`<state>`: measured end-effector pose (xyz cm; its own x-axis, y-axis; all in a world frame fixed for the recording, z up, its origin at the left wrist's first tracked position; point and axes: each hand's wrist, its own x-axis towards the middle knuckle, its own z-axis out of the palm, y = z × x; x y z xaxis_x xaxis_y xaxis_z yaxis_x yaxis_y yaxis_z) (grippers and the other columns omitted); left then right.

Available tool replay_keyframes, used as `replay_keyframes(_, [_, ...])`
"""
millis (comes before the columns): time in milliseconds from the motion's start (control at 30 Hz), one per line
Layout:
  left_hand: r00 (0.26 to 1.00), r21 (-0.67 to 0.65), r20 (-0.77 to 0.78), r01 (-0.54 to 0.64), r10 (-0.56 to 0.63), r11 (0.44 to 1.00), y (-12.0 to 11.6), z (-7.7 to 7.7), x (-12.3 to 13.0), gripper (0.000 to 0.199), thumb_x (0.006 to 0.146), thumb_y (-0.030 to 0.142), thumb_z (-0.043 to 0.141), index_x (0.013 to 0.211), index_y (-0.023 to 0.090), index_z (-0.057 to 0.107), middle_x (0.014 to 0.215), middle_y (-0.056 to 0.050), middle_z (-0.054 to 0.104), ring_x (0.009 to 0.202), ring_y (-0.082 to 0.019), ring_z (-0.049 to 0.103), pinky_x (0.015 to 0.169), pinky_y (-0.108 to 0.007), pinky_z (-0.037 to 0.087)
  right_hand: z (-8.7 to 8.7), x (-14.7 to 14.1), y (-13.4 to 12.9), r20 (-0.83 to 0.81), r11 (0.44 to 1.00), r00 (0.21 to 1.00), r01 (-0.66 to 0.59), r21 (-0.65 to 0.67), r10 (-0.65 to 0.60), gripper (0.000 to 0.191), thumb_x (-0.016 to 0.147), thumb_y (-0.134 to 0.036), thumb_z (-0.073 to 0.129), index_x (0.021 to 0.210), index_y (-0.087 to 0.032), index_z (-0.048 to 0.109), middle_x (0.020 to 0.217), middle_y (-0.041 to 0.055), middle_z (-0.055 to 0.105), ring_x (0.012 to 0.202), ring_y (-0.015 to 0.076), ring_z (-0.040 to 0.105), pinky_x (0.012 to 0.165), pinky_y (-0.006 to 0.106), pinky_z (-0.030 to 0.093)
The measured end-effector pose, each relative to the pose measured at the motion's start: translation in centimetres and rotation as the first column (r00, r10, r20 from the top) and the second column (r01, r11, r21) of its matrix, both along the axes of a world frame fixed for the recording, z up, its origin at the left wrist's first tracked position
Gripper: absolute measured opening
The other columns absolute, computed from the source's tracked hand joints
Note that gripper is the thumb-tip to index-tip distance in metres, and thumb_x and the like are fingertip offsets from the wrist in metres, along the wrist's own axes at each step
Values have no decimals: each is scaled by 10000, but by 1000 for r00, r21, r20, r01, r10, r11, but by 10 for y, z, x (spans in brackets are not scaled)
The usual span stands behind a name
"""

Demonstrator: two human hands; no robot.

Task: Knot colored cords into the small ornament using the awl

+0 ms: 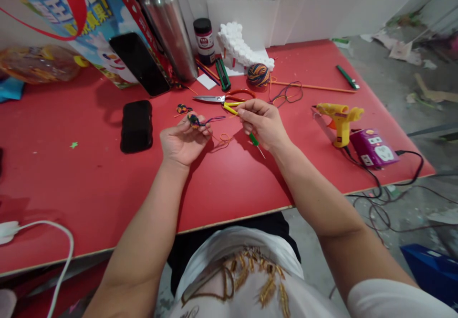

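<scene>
My left hand [184, 141] is closed on a small crocheted piece [194, 121] in dark blue, orange and green yarn, held up at the fingertips. A purple-blue yarn loop [216, 118] sticks out from the piece to the right. An orange yarn strand [224, 138] curls between the hands. My right hand [263, 122] pinches thin yarn between thumb and forefinger. Below its palm shows a green-handled tool with a thin metal shaft [255, 140]; whether the hand grips it is unclear. A second small crocheted piece [182, 109] lies just behind my left hand.
Behind the hands lie scissors [211, 99] with red handles, a yellow-handled tool [231, 108] and a multicolored yarn ball [258, 75]. A yellow glue gun [339, 117] stands by a purple power socket [374, 148] at right. Phone [141, 65], black case [136, 127] and steel flask [166, 26] are left.
</scene>
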<state>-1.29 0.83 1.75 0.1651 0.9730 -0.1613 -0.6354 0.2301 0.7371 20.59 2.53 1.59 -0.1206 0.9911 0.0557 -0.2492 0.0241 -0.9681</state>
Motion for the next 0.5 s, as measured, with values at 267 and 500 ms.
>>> replay_keyframes(267, [1000, 4, -22, 13, -12, 1000, 0, 1, 0, 149, 837, 298, 790, 741, 228, 700, 792, -48, 625, 708, -153, 561, 717, -300, 526, 1, -1, -4, 172, 989, 979, 95, 116, -114, 229, 921, -351, 777, 1114, -245, 714, 882, 27, 652, 646, 133, 523, 528, 248, 453])
replay_keyframes(500, [998, -89, -36, 38, -42, 995, 0, -7, 7, 44, 816, 168, 767, 812, 204, 740, 805, -40, 701, 680, -140, 622, 674, -273, 520, 3, -17, -21, 263, 944, 960, -168, 282, 92, 191, 880, -270, 796, 1059, -217, 758, 1088, 64, 735, 718, 126, 601, 624, 258, 532])
